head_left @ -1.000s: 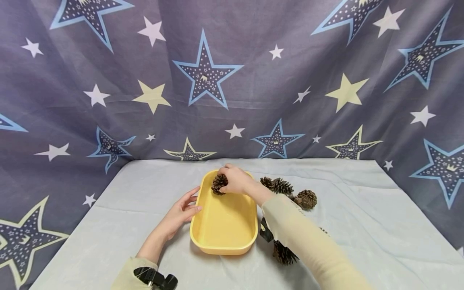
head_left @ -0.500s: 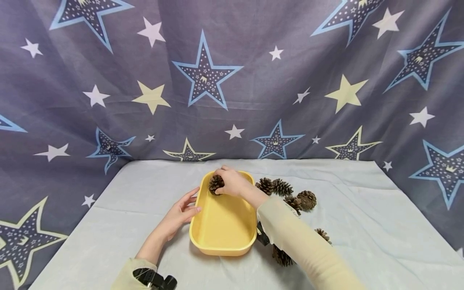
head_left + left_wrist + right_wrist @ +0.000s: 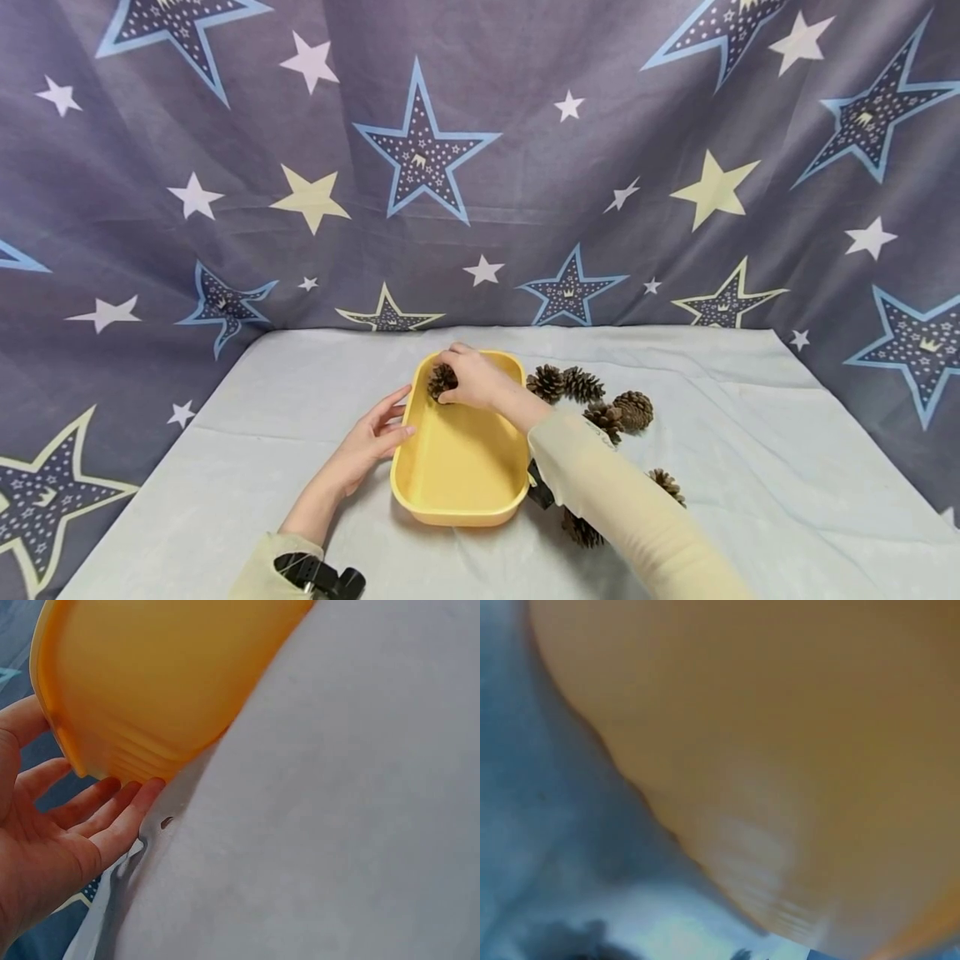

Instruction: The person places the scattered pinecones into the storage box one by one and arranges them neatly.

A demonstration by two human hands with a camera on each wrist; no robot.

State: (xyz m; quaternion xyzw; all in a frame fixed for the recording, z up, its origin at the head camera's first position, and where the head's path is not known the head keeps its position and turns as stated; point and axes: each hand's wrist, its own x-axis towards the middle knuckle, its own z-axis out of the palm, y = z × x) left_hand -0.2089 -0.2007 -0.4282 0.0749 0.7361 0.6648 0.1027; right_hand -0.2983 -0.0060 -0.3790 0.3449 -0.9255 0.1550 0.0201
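A yellow plastic basin [image 3: 461, 475] stands on the cloth-covered table. My left hand [image 3: 367, 450] rests against its left wall, the thumb at the rim and the fairly straight fingertips [image 3: 150, 791] touching the ribbed outer side in the left wrist view. Over the basin's far left corner, my right hand [image 3: 476, 379] holds a brown pine cone [image 3: 441, 382] low inside, partly hidden by the fingers. Whether the cone touches the floor I cannot tell. The right wrist view is filled by the basin's wall [image 3: 780, 750], with that hand out of sight.
Right of the basin lie several pine cones [image 3: 582, 384], a pale-based one [image 3: 634, 412] among them. Another cone [image 3: 666, 483] is nearer, and one [image 3: 581, 529] is partly under the right sleeve [image 3: 622, 492]. A star-patterned curtain [image 3: 480, 167] hangs behind the table.
My right hand has shifted slightly left and deeper into the basin's far left corner with the pine cone. The left hand has stayed at the basin's side.
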